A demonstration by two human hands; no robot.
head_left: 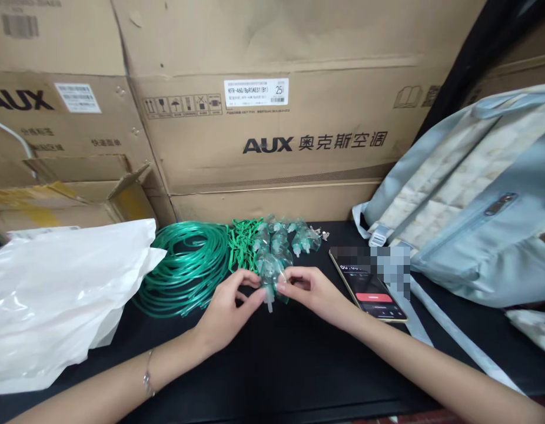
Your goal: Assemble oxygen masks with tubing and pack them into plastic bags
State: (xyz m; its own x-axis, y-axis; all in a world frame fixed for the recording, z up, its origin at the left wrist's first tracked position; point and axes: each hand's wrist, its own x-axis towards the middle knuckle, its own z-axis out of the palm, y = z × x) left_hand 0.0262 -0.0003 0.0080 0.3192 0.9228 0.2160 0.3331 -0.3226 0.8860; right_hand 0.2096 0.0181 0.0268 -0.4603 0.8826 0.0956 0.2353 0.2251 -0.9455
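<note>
Between my two hands is a clear green oxygen mask, its pale connector pointing toward me. My left hand pinches the mask's left edge between thumb and fingers. From the other side, my right hand grips the right edge near the connector. More clear masks lie just behind, with a further group to their right. Green elastic straps are heaped to the left of the masks. Beside them rests a big coil of green tubing. Small metal clips sit at the back right.
White plastic bags cover the table's left side. A phone lies right of my right hand, by a light blue backpack with trailing straps. Large cardboard boxes wall off the back; an opened carton stands back left.
</note>
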